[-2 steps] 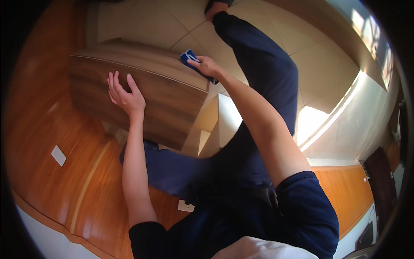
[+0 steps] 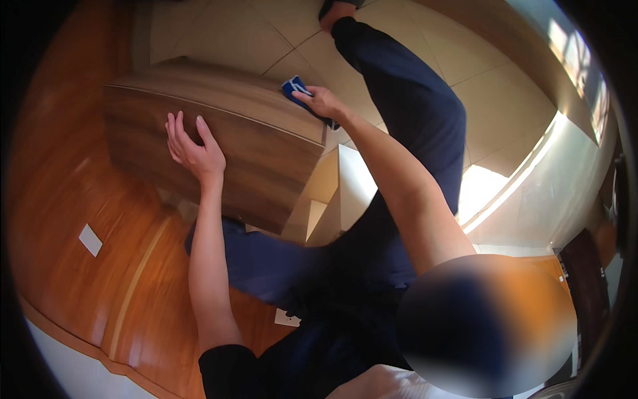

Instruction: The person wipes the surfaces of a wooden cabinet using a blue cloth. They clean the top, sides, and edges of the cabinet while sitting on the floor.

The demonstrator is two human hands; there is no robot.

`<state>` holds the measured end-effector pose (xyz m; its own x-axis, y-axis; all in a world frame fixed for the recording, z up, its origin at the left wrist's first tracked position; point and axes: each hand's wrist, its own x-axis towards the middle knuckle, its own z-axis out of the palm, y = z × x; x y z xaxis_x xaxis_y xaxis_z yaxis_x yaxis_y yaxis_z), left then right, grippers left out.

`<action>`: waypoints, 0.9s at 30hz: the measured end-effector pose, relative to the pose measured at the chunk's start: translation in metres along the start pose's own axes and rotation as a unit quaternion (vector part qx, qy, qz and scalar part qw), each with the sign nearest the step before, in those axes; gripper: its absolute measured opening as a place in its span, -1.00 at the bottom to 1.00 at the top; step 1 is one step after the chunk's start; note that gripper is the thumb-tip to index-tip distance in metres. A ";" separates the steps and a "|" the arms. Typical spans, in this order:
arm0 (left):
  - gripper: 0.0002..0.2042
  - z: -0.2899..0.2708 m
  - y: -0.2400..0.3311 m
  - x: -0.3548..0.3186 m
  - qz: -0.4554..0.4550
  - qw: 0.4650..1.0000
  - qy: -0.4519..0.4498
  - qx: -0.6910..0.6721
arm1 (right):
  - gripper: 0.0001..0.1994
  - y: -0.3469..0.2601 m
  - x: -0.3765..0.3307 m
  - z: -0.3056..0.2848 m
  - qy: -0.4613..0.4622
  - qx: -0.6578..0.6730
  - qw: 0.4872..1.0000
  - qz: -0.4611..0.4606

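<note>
Nothing has shifted that I can see, left hand (image 2: pixel 193 149) flat, fingers spread on wooden cabinet (image 2: pixel 266 153) upper left, right hand (image 2: pixel 322 101) clamped on blue cloth (image 2: pixel 292 86) at its top edge, tiled floor (image 2: pixel 505 93) beyond, orange wood panel (image 2: pixel 73 219) left.

The person wears dark navy trousers (image 2: pixel 412 100) and a dark navy short-sleeved top (image 2: pixel 226 366); both forearms are bare

Cloth (image 2: pixel 292 86) on cabinet (image 2: pixel 266 139), right of left hand (image 2: pixel 193 149)

Low wood-grain cabinet (image 2: pixel 226 143) on tile floor (image 2: pixel 219 33), blue cloth (image 2: pixel 292 86) on top edge, orange wood floor (image 2: pixel 86 219) beside.
</note>
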<state>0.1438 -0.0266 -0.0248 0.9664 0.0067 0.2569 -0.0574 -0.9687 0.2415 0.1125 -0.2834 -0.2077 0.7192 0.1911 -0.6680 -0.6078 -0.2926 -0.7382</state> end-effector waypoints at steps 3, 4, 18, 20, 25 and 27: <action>-0.53 -0.001 -0.005 0.003 -0.002 1.000 -0.011 0.001 | -0.44 0.020 0.031 0.004 -0.018 0.019 0.999 0.032; -0.53 -0.004 -0.008 0.004 -0.003 1.000 -0.017 0.005 | -0.45 0.026 0.041 0.007 -0.014 0.021 0.999 0.025; -0.51 -0.012 -0.021 0.008 -0.006 0.997 -0.065 -0.032 | -0.52 0.094 0.098 0.021 0.051 -0.110 0.992 0.041; -0.51 -0.013 -0.017 0.007 -0.006 0.998 -0.066 -0.015 | -0.56 0.085 0.091 0.025 0.072 -0.106 0.990 0.055; -0.51 -0.009 -0.011 0.004 -0.011 0.999 -0.044 0.005 | -0.48 0.029 0.084 0.032 0.016 -0.080 0.997 0.008; -0.51 -0.007 -0.012 0.004 -0.013 0.999 -0.042 0.018 | -0.40 -0.014 0.076 0.035 -0.001 -0.048 0.998 -0.031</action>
<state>0.1467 -0.0133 -0.0203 0.9851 0.0117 0.1714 -0.0255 -0.9767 0.2130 0.1635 -0.2316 -0.2512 0.7537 0.2134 -0.6216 -0.5274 -0.3680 -0.7658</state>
